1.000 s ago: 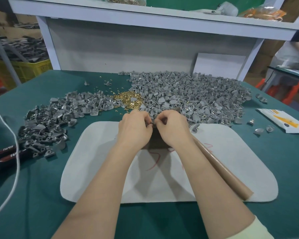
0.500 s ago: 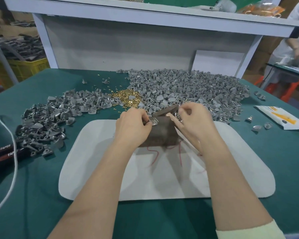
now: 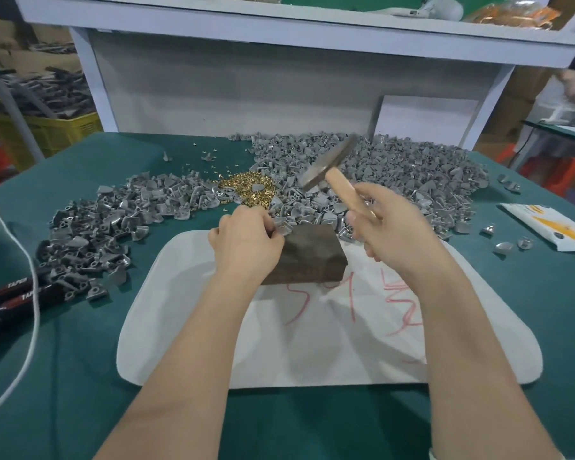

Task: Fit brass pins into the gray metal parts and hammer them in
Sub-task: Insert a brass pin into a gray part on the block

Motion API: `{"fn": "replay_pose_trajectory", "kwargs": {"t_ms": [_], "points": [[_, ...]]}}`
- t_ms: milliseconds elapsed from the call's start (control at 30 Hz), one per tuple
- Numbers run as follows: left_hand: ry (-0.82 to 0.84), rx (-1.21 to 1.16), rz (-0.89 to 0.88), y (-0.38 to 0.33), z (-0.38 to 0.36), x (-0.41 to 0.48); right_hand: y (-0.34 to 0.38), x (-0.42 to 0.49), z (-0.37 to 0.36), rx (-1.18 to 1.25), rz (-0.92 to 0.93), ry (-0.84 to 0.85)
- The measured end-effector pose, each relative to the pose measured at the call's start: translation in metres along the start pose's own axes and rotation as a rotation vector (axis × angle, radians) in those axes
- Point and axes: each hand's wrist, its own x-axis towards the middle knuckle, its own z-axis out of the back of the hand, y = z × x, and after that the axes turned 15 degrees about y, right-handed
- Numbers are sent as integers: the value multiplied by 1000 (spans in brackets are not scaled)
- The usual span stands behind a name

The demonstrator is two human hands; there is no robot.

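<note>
Found left hand [image 3: 246, 237] pinching a single gray metal part [image 3: 284, 227] against the top rear edge of a dark block [image 3: 307, 257], fingers curled round the piece; judged the grip meant to steady it on a hard, flat anvil face. Could not tell whether a pin sat in that piece, the spot being hidden under the fingers.

Found right hand [image 3: 392, 227] clenched round the pale wooden handle of a hammer [image 3: 329, 167], steel head raised, tilted and blurred above and behind the block; judged a strike in preparation.

Recorded the block as squat, rectangular and dull brown-black, resting on a white mat [image 3: 312, 353] with rounded corners and red scrawl; judged the mat laid to deaden blows and spare the green table cover [image 3: 80, 393].

Logged loose brass pins [image 3: 249, 190] in a small bright heap just beyond the left hand, between two spreads of gray metal parts [image 3: 412, 174]: matte, cast-looking, fan-shaped, some with holes. Judged stock kept near for quick picking.

Noted black-handled pliers [image 3: 10, 293] and a white cord [image 3: 30, 310] at the left edge, a printed packet [image 3: 551, 227] at the right, well apart from the work
</note>
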Motion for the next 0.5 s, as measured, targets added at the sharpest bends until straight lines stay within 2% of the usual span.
{"fn": "replay_pose_trajectory", "kwargs": {"t_ms": [100, 233, 367, 433, 500], "points": [[-5, -38, 18, 1, 0, 1, 12, -6, -3, -179, 136, -16], [-17, -92, 22, 3, -1, 2, 22, -10, -2, -205, 211, -53], [-1, -116, 36, 3, -1, 4, 22, -11, -5, -365, 138, 149], [-3, -112, 40, 3, -1, 5, 23, -11, -6, -369, 136, 96], [-16, -118, 42, 3, -2, 5, 25, -12, -3, -298, 172, -36]]}}
